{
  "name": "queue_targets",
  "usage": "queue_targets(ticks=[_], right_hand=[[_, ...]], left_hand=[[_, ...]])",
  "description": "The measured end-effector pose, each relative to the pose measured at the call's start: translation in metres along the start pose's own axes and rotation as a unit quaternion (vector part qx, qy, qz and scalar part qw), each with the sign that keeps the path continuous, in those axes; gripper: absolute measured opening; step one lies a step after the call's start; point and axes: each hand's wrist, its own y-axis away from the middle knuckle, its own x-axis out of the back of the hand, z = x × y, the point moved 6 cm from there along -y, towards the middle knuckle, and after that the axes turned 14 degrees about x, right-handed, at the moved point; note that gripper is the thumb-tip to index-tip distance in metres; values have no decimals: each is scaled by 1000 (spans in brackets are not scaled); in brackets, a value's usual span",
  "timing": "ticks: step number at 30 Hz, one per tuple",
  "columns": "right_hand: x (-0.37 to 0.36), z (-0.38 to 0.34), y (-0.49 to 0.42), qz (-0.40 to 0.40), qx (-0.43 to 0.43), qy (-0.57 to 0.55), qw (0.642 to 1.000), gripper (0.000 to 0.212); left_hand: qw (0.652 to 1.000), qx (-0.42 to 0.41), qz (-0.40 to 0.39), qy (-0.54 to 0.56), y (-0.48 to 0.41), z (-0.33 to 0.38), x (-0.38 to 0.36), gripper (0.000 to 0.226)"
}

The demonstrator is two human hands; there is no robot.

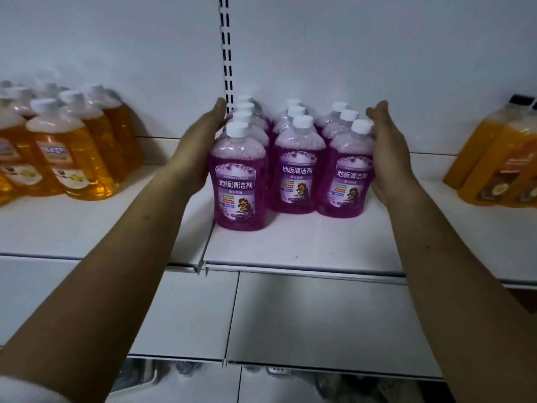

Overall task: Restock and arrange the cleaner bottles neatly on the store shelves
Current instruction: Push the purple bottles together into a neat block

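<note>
- The purple bottles (pixel 293 158) stand upright in three rows in the middle of the white shelf (pixel 290 245), with labels to the front.
- The left hand (pixel 200 146) lies flat against the outer side of the left row. Its fingers are straight and together and hold nothing.
- The right hand (pixel 389 158) lies the same way on the outer side of the right row, also with straight fingers.
- I judge that the two palms press the block from both sides, so the rows close together and become straight.
- The left row shows four bottles, and its front bottle (pixel 239 175) stands nearer to the shelf edge than the fronts of the other two rows. Probably the front line is not yet even.
- Orange bottles (pixel 58 146) stand well apart on the left, with more at the far right, so it seems each colour keeps its own group.
- A slotted post (pixel 226 53) rises just behind the left row.
</note>
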Motion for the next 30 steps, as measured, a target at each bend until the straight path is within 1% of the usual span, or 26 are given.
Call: queue_targets(ticks=[2, 3, 5, 7, 8, 10, 12, 15, 19, 21, 23, 26, 28, 29, 30], right_hand=[[0, 20, 0, 2, -42, -111, 993, 64], [0, 27, 1, -6, -54, -153, 987, 71], [-4, 37, 3, -37, -71, -197, 977, 73], [-7, 45, 3, -52, -91, -231, 967, 78], [-8, 49, 3, -61, -100, -241, 963, 81], [-10, 50, 4, -78, -113, -247, 959, 87], [-10, 54, 5, -81, -127, -249, 957, 91], [-11, 59, 6, -79, -134, -250, 956, 93], [-13, 64, 7, -88, -133, -261, 952, 93], [-13, 63, 8, -92, -134, -265, 951, 93], [-13, 63, 9, -102, -130, -263, 951, 93], [-10, 61, 11, -105, -109, -240, 959, 96], [-9, 55, 14, -107, -88, -217, 966, 106], [-10, 53, 16, -109, -86, -208, 968, 114], [-11, 52, 18, -112, -83, -204, 969, 117]], left_hand=[[994, 23, -84, 61, 2, -15, -10, 59], [991, 34, -99, 89, 2, -21, -12, 56], [988, 32, -95, 114, 0, -26, -13, 55], [985, 19, -108, 134, -2, -28, -15, 56], [984, 19, -101, 144, -2, -28, -16, 55], [984, 13, -78, 158, -3, -31, -17, 54], [983, 8, -72, 166, -4, -33, -19, 58], [983, 17, -61, 173, -5, -35, -19, 64], [984, 8, -52, 170, -11, -38, -17, 67], [988, 9, -44, 150, -9, -38, -16, 68], [994, 7, -37, 104, -7, -38, -13, 71], [996, -5, -57, 73, -8, -36, -4, 87], [996, -10, -56, 71, -9, -37, 2, 97], [996, -15, -52, 65, -9, -38, 3, 99], [997, -19, -57, 56, -9, -39, 0, 98]])
